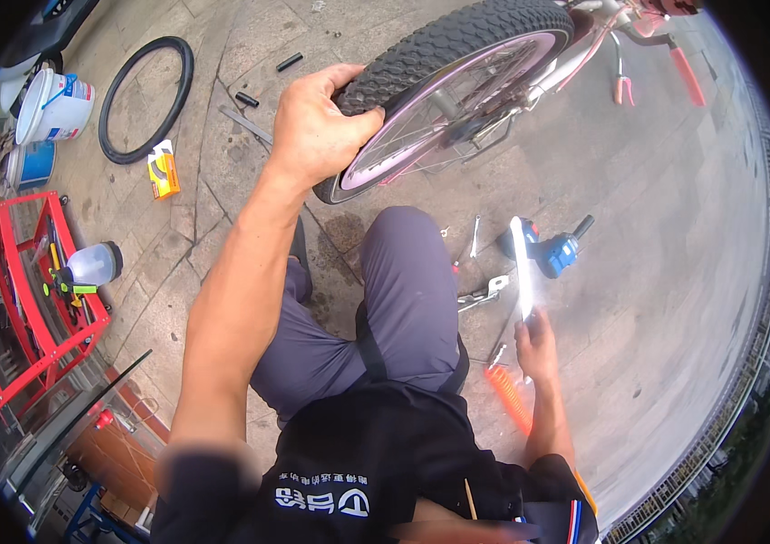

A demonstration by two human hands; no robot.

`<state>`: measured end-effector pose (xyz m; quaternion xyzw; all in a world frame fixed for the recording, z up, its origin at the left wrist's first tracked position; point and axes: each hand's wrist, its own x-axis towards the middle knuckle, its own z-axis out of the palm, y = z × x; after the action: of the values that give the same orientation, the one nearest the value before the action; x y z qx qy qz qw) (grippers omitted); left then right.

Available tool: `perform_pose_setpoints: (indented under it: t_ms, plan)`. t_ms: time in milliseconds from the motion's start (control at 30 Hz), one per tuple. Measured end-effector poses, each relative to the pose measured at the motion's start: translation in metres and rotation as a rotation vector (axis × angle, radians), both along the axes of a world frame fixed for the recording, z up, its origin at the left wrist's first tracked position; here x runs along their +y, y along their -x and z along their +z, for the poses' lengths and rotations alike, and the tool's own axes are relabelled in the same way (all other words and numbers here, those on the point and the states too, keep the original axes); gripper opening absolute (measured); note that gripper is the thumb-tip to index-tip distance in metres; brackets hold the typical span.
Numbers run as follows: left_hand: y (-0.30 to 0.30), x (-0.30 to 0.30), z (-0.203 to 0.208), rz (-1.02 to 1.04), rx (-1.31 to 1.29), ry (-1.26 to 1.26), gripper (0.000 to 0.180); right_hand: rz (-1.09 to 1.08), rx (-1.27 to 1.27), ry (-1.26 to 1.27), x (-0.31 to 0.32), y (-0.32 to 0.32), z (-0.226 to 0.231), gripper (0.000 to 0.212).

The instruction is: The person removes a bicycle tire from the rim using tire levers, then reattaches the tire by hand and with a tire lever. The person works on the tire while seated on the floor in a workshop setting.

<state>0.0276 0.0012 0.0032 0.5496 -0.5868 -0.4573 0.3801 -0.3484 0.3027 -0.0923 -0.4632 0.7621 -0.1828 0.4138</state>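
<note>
My left hand (317, 127) grips the knobbly black tyre (457, 45) of a bicycle wheel, its thumb and fingers wrapped over the near edge. The wheel has a pink rim (539, 45) and is attached to a bicycle (552, 77) reaching toward the far right. Lower down on the right, my right hand (539, 346) is closed around a long, flat metal bar (523, 263). Glare whitens the bar, so its exact kind cannot be told. It points away from me, apart from the wheel. My bent knees (412, 281) are between the two hands.
Near the bar lie a blue power tool (559, 256), a spanner (475, 236), silver pliers (486, 295) and an orange coiled hose (509, 396). Leftward are a loose tyre (188, 72), a yellow box (164, 174), a white bucket (57, 107), a red cart (6, 218) and a spray bottle (93, 264).
</note>
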Motion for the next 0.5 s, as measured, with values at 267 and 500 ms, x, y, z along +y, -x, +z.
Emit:
perform_pose_setpoints:
  t_ms: [267, 500]
  plan:
    - [-0.011, 0.0, 0.0, -0.015, -0.083, 0.047, 0.049, 0.786, 0.765, 0.414, -0.182, -0.069, 0.232, 0.058]
    - [-0.016, -0.003, -0.007, 0.012, -0.112, 0.155, 0.049, 1.073, 0.895, 0.395, -0.26, -0.126, 0.31, 0.047]
